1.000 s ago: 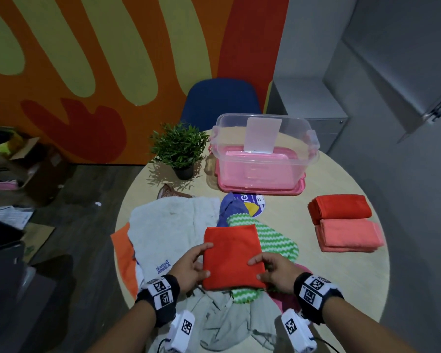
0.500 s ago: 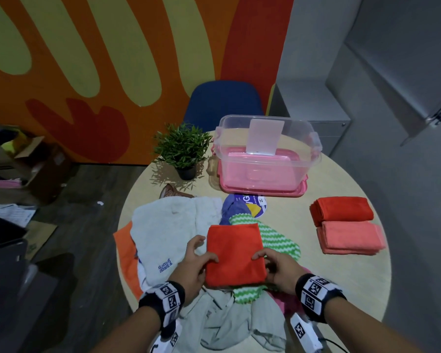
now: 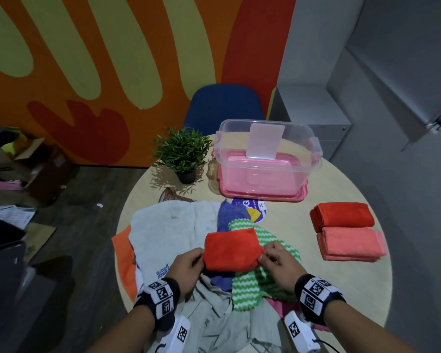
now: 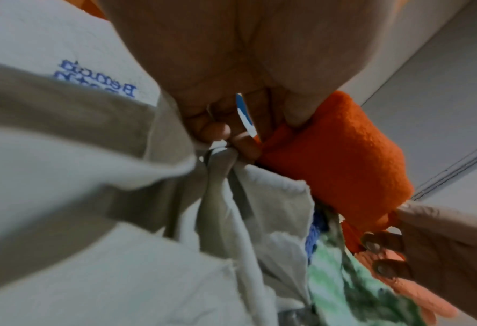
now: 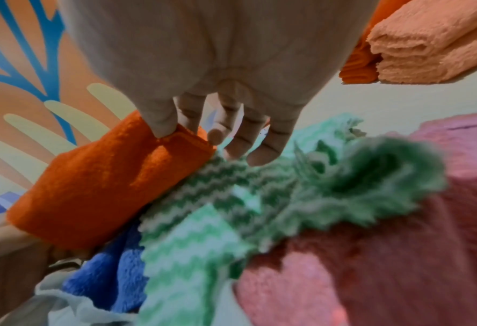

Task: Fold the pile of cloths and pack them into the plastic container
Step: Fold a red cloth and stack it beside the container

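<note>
Where a second ago the red cloth (image 3: pixel 231 249) lay as a taller rectangle under both hands, it is now folded shorter, a squat wide bundle lifted at its near edge. It sits on top of the unfolded pile at the near side of the round table (image 3: pixel 341 289), over a green-and-white zigzag cloth (image 3: pixel 260 284) and a blue cloth (image 3: pixel 225 217). The left hand (image 3: pixel 186 266) pinches the bundle's left end between thumb and curled fingers; the right hand (image 3: pixel 278 261) pinches the right end with thumb and forefinger, its other fingers loosely bent over the green cloth. The red fabric looks fleecy, with a stitched hem at the right corner in the right wrist view.

To the left lies a large white towel (image 3: pixel 173 230) with blue embroidered lettering, too distorted to read surely. A round sticker (image 3: pixel 255 212) beyond the pile shows a "G" and a "Z". Two folded cloths, red (image 3: pixel 341 215) and salmon (image 3: pixel 351 243), lie at the right, just beside each other. The clear plastic container (image 3: pixel 267 159) stands on its pink lid at the far side, beside a small potted plant (image 3: pixel 182 154).
</note>
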The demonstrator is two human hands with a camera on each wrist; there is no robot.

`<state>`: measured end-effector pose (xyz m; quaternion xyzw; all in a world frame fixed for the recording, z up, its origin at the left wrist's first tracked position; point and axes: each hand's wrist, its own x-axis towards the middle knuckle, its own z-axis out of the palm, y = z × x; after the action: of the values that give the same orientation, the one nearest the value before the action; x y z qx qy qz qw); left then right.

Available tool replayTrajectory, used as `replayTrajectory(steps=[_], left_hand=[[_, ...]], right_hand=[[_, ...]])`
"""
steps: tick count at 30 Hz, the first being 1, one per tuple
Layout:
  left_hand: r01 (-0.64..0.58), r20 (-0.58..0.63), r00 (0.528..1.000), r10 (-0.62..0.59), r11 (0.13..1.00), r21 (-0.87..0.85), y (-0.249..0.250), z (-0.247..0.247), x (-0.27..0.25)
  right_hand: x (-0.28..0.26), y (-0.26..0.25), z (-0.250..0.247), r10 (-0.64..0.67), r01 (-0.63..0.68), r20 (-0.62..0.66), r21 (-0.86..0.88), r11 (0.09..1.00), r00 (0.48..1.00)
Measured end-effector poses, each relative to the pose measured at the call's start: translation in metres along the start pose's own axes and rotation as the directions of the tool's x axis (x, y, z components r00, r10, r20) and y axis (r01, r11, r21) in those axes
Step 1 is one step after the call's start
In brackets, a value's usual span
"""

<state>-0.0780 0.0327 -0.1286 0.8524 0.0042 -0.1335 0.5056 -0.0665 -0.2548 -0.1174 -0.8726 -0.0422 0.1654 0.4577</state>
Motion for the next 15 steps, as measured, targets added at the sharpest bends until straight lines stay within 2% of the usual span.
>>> replayTrajectory(steps=[4, 8, 10, 13, 15], left_hand=[[0.011, 0.029, 1.0, -0.009, 0.999, -0.046, 0.012, -0.003, 0.005], [-0.046, 0.177, 0.983, 0.037, 0.998, 0.046, 0.015, -0.007, 0.001], [-0.026, 0.142, 0.99, 0.011, 0.994, 0.104, 0.013, -0.005, 0.004], [-0.014, 0.01, 1.0, 0.014, 0.998, 0.057, 0.016, -0.003, 0.013], [0.01, -0.014, 1.0, -0.01, 1.0, 0.026, 0.023, -0.003, 0.017]], right_hand=[[0.014, -0.009, 0.004, -0.003, 0.014, -0.12, 0.095, 0.995, 0.993], [0.024, -0.015, 0.006, 0.036, -0.021, -0.146, 0.104, 0.994, 0.989], [0.023, -0.018, 0.006, 0.079, -0.067, -0.134, 0.095, 0.993, 0.988], [0.024, -0.018, 0.005, 0.126, -0.113, -0.086, 0.143, 0.983, 0.988], [0.022, -0.017, 0.004, 0.133, -0.124, -0.023, 0.23, 0.965, 0.991]])
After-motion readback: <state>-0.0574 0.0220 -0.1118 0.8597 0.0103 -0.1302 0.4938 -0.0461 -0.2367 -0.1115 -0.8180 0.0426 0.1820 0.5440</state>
